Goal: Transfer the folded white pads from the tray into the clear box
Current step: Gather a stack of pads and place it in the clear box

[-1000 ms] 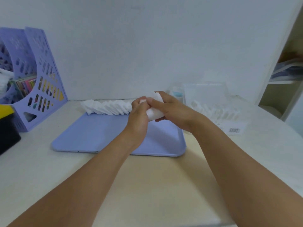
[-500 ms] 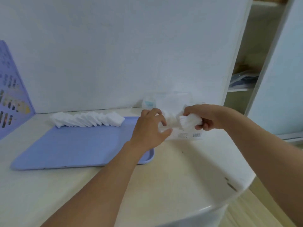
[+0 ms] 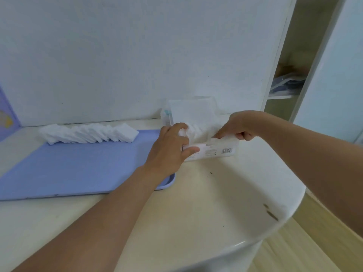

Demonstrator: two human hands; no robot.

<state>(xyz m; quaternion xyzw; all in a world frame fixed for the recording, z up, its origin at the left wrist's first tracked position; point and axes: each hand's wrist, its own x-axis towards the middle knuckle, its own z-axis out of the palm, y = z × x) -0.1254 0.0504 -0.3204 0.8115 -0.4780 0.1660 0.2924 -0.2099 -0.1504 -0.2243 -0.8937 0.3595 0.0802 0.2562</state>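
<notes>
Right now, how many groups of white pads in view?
2. One row of pads along the tray's far edge; one batch inside the clear box, between both hands. Single pads too blurred to count; some hidden.

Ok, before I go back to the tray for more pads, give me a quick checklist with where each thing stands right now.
1. Clear box open, lid up: ok.
2. Pads in the box settled: cannot tell, both hands are in there.
3. Left hand free: not ok, it grips the box's front edge.
4. Right hand empty: cannot tell, fingers curled at the box rim.
5. Pads left on the tray: ok, a row at the far edge of the tray.
</notes>
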